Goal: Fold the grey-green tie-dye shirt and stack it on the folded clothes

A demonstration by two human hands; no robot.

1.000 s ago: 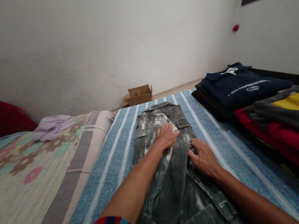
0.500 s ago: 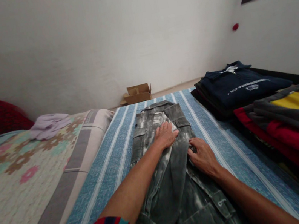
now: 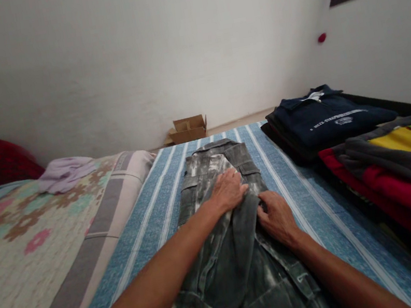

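Note:
A grey, white-mottled jacket (image 3: 267,275) with flap pockets lies lengthwise in front of me, its collar at the far end. Part of it is folded over along the middle. Resting palm down on the folded cloth is my left hand (image 3: 228,190), its fingers stretched out. My right hand (image 3: 277,215) is at the right edge of the fold, with thumb and fingers curled round the jacket's edge; the fingertips are partly hidden. A button shows on the cloth close to me.
Beneath the jacket is a blue striped sheet (image 3: 145,216). On the right stand a stack topped by a navy collared top (image 3: 335,114) and a pile of red, grey and yellow clothes (image 3: 392,165). A floral bedcover (image 3: 49,254) and lilac cloth (image 3: 67,173) lie left. A cardboard box (image 3: 188,129) is beyond.
My left hand has slid slightly towards me along the fold, and its forearm has lowered to the left. The right hand keeps its place at the jacket's edge.

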